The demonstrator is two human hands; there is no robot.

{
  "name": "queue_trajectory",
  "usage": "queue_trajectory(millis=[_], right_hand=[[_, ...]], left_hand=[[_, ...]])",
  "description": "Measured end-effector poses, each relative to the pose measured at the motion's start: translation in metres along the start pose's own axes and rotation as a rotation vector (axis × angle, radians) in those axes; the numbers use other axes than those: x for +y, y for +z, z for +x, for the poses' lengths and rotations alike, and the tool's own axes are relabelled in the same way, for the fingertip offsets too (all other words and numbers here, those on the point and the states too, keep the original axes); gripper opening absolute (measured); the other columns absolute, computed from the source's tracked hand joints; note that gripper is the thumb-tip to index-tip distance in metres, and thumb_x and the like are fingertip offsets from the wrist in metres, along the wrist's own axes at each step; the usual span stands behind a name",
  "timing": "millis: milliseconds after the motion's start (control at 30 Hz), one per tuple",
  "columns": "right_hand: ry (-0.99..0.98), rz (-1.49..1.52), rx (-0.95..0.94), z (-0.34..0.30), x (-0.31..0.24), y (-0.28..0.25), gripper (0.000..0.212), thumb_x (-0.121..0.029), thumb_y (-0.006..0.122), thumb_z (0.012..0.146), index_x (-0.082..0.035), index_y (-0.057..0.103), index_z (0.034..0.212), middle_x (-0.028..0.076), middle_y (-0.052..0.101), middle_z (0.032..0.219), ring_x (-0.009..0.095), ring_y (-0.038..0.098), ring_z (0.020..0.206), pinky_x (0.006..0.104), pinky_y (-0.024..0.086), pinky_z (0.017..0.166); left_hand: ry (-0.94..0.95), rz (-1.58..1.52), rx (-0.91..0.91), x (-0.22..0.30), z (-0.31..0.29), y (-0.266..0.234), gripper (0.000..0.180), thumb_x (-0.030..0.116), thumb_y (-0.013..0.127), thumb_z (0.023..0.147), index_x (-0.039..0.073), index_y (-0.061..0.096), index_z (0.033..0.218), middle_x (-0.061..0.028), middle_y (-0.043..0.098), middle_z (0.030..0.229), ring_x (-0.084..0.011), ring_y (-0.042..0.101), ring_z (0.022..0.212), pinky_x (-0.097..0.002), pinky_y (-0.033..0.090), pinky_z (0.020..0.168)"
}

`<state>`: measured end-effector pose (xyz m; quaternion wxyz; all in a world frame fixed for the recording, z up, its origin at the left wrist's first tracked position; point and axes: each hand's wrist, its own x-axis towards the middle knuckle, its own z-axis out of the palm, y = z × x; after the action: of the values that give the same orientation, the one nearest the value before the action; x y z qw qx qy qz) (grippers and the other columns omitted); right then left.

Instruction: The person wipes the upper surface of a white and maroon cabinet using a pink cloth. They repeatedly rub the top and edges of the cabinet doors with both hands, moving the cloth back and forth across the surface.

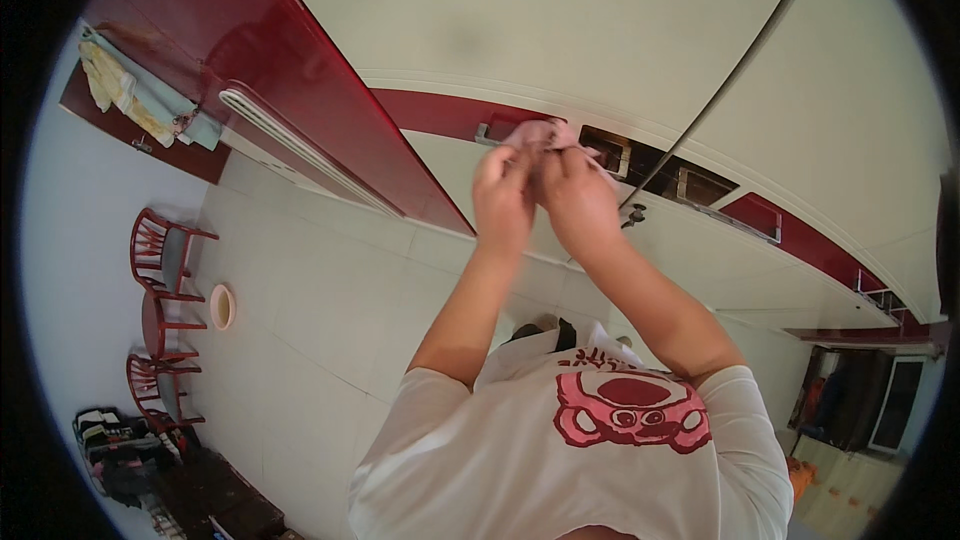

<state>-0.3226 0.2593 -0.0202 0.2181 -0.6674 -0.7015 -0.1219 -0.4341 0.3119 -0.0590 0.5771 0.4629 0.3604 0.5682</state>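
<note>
A bunched pink cloth (540, 133) is gripped between my two hands, in front of the dark red band (440, 112) that crosses the cream wardrobe doors (560, 20). My left hand (502, 188) closes on the cloth's left side, its fingers slightly blurred. On the other side my right hand (580, 195) has its fingers bent around the cloth, close to the left hand. The cloth hides part of the band and a metal handle (486, 135). Whether the cloth touches the door, I cannot tell.
A glossy dark red door (300, 60) stands out at the left. Right of my hands, the band carries metal-framed squares (706, 190), and a dark knob (634, 215) sits below. Wooden chairs (160, 250), a round bin (222, 307) and piled clothes (115, 455) line the left wall.
</note>
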Motion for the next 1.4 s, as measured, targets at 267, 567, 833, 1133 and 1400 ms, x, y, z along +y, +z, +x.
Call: queue_trajectory(millis=[267,567,833,1133,1400], right_hand=[[-0.347,-0.04,0.224,0.04,-0.021,0.045,0.021,-0.012,0.063,0.08,-0.005,0.063,0.1,0.009,0.057,0.091,0.017,0.064,0.059,0.03,0.053,0.045],[-0.05,0.195,0.171,-0.006,0.018,-0.002,0.029,-0.006,0.065,0.074,-0.001,0.062,0.103,0.016,0.061,0.103,0.034,0.064,0.097,0.0414,0.056,0.08],[0.126,0.306,0.287,-0.048,0.048,-0.031,0.02,0.0,0.066,0.079,-0.002,0.064,0.099,0.013,0.062,0.098,0.032,0.065,0.086,0.0405,0.054,0.069],[-0.057,0.333,0.335,-0.015,0.009,-0.029,0.034,-0.001,0.068,0.077,-0.002,0.064,0.111,0.013,0.063,0.097,0.029,0.065,0.084,0.0368,0.057,0.066],[-0.043,0.446,0.147,0.012,-0.016,-0.011,0.036,-0.003,0.065,0.082,-0.002,0.061,0.118,0.016,0.061,0.098,0.035,0.065,0.08,0.0417,0.056,0.066]], left_hand=[[0.655,0.85,0.217,-0.002,0.031,-0.045,0.027,0.003,0.061,0.09,0.006,0.065,0.117,-0.0109,0.061,0.105,-0.0269,0.063,0.083,-0.0359,0.052,0.07],[0.681,0.75,0.034,-0.015,-0.018,0.011,0.033,0.005,0.065,0.088,0.0,0.06,0.12,-0.0177,0.057,0.114,-0.0329,0.062,0.091,-0.0369,0.054,0.071],[0.534,0.509,-0.213,-0.008,-0.04,0.049,0.023,0.0,0.066,0.085,0.003,0.059,0.107,-0.0124,0.058,0.091,-0.0276,0.061,0.075,-0.033,0.052,0.061],[0.527,0.608,0.038,0.033,-0.021,0.024,0.037,-0.003,0.066,0.088,0.005,0.062,0.124,-0.0047,0.057,0.092,-0.0143,0.056,0.079,-0.0262,0.049,0.065],[0.733,0.797,0.287,0.044,0.028,-0.034,0.028,0.001,0.06,0.089,0.007,0.067,0.115,-0.0087,0.059,0.092,-0.0234,0.058,0.081,-0.0344,0.049,0.067]])
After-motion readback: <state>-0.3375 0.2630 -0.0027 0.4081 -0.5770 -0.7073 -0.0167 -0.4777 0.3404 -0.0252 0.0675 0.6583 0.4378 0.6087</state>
